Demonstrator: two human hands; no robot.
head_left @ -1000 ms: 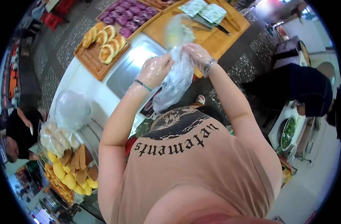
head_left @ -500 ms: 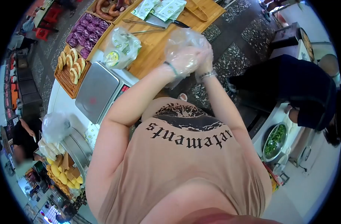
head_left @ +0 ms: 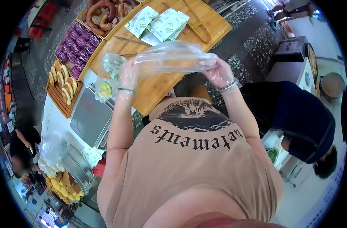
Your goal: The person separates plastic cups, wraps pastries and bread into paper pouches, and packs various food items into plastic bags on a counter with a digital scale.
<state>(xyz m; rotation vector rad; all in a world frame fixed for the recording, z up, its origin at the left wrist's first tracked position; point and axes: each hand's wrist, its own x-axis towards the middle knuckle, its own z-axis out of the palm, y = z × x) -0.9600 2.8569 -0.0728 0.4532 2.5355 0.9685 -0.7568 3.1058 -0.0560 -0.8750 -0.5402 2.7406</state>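
A clear plastic bag [head_left: 173, 57] is stretched sideways between my two hands, above the wooden board [head_left: 158, 85]. My left hand [head_left: 128, 75], in a clear disposable glove, is closed on its left end. On the other end my right hand [head_left: 219, 73], also gloved, has its fingers closed. Right beside my left hand is another clear bag with green-patterned paper and a yellow-green print [head_left: 105, 90]; I cannot tell whether the hand touches it. Farther back on the board lie patterned paper bags [head_left: 167, 24] and wooden tongs [head_left: 198, 24].
Trays of sausages [head_left: 101, 17], purple wrapped pieces [head_left: 76, 45] and flat round breads [head_left: 63, 83] line the left side. A scale [head_left: 90, 116] stands nearer me, with a steel steamer [head_left: 78, 167] below it. A person in dark clothes [head_left: 298, 114] bends over the right counter.
My hands were together, bunched around plastic. They have moved apart, left and right, and the clear bag is now drawn out between them. The person at right has shifted.
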